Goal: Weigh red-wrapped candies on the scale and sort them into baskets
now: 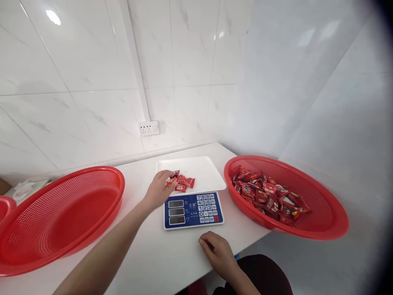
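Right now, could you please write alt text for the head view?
A person's left hand is at red packets on a white scale tray; the curled right hand is near the table edge. Red baskets flank the scale, the right one holding more packets.

Your left hand (158, 189) is at the red packets (186, 181) on the white weighing tray (208, 171), fingers touching them. Nearer you than that grip lies the blue scale panel (194, 209). Your right hand (218, 252) rests curled at the table (138, 250) edge. Right of the grip, a red basket (333, 219) bears wrapped packets (270, 198); left of it, another basket (76, 213) stands.
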Motion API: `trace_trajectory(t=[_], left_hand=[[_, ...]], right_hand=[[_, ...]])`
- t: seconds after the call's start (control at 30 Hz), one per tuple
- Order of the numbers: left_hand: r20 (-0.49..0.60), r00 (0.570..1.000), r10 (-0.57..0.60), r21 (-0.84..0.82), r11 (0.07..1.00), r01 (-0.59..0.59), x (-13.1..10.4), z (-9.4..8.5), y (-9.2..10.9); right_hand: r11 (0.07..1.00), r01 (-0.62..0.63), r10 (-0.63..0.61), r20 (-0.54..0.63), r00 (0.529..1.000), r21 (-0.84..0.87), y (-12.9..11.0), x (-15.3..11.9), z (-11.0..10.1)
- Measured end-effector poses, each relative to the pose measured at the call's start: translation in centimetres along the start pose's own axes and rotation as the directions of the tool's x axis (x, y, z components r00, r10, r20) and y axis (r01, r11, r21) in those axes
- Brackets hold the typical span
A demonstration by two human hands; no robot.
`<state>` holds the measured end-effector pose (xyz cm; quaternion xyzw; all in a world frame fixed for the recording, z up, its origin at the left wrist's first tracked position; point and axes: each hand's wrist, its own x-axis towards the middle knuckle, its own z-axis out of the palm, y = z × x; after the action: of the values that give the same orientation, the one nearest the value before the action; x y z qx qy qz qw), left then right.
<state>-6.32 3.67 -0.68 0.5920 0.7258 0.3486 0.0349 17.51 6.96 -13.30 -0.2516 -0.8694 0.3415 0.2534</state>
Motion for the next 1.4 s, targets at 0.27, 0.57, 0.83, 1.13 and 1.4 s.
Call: trace_trajectory(t=[0.27,0.57,0.83,1.13,1.4], left_hand=[[0.315,0.947,-0.069,0.099,0.994,0.040,3.4,2.2,-2.1],[0.398,0.908,-0.129,0.125,0.988,0.085,4.4,0.8,-1.0],[0.435,0.860,-0.266,0.199,0.960,0.196,3.7,-1.8,-2.1],[0.297,0.910,-0.290,0.122,0.957,0.265,4.4,-1.8,-2.3],[0.239,0.953,-0.188,0.153,0.976,0.154,7.2,2.0,-1.3]], right_hand=[[1.000,0.027,-0.027,-0.003,1.000,0.006,0.2,-0.1,0.1],[0.999,0.039,-0.039,0.002,0.999,-0.013,0.5,-0.3,0.2],[0.999,0.042,-0.042,-0.002,0.999,-0.029,0.9,-0.4,0.5],[0.998,0.049,-0.049,-0.010,0.999,-0.042,0.9,-0.3,0.7],[0.998,0.047,-0.048,-0.020,0.999,-0.052,1.1,-0.3,0.9]])
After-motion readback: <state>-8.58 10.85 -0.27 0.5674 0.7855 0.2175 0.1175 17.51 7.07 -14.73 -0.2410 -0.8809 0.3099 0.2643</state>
